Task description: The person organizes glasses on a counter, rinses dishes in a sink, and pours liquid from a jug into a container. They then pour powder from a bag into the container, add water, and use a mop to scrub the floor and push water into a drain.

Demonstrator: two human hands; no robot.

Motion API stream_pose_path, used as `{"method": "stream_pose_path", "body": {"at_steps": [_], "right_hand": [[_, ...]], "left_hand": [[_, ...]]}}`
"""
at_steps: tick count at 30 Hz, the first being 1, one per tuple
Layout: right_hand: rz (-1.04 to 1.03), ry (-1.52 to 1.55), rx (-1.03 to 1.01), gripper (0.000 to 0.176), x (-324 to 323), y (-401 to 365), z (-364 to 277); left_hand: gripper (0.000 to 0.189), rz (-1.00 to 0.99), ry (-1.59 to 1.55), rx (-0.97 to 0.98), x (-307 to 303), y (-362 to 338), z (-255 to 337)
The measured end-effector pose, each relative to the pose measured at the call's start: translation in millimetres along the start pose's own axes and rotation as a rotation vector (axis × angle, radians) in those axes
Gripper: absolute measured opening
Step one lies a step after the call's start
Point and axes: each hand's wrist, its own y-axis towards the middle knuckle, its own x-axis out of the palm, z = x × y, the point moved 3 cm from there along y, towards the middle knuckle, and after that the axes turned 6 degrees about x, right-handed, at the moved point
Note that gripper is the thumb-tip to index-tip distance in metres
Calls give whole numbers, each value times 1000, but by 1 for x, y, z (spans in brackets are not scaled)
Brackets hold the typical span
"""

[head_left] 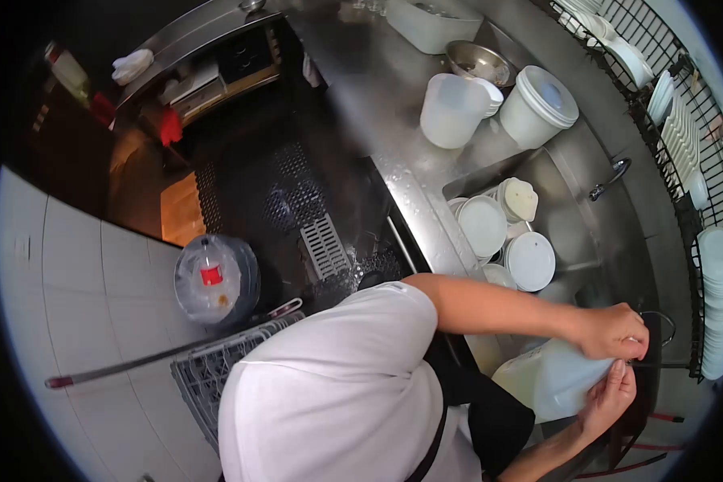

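Observation:
A translucent plastic jug with pale yellowish contents stands tilted at the near end of the sink counter. My left hand is closed in a fist over the jug's top end, and its fingers hide what they pinch. From below, my right hand grips the jug near the same end, thumb and fingertips meeting the left hand's fingers. The jug's mouth is hidden behind both hands. Beside my left forearm, several white lidded tubs sit in the metal sink.
A tap juts over the sink. On the counter stand a plastic pitcher, a white bucket and a metal bowl. Wire racks hold plates along the wall. Behind me are a dish crate and a clear bin.

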Motion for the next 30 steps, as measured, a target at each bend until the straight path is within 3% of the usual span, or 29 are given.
{"method": "stream_pose_path", "body": {"at_steps": [2, 7, 10, 12, 15, 17, 20, 22, 24, 25, 27, 30], "right_hand": [[-9, -7, -25, 33, -15, -4, 0], [-30, 12, -44, 30, -43, -7, -5], [-34, 46, -22, 25, -58, -15, 2], [82, 15, -6, 24, -59, -33, -6], [247, 18, 45, 21, -75, -53, -1], [363, -11, 109, 19, -74, -72, -12], [469, -85, 124, 26, -85, -88, -8], [569, -141, 119, 30, -88, -103, -1], [727, -199, 183, 31, -96, -126, 7], [817, -208, 210, 34, -99, -141, 14], [1021, -307, 245, 37, -108, -177, 32], [1283, -340, 386, 39, -97, -224, 59]], "left_hand": [[24, -114, -207, 24, 9, 6, -3], [24, -48, -535, -133, 41, 12, 0], [30, 272, -184, -63, 53, 1, 16], [37, 365, 152, 162, 67, 0, 4], [35, 277, 83, 65, 82, -2, -2], [32, 98, 29, 83, 95, 6, -9], [31, -223, -233, -171, 120, 10, -31], [51, -423, -381, -219, 137, -4, -44], [84, -412, -450, -337, 136, -24, -61], [80, -362, -582, -450, 128, -34, -73], [75, -440, -370, -633, 121, -57, -93], [53, -545, -188, -846, 105, -122, -127]]}}
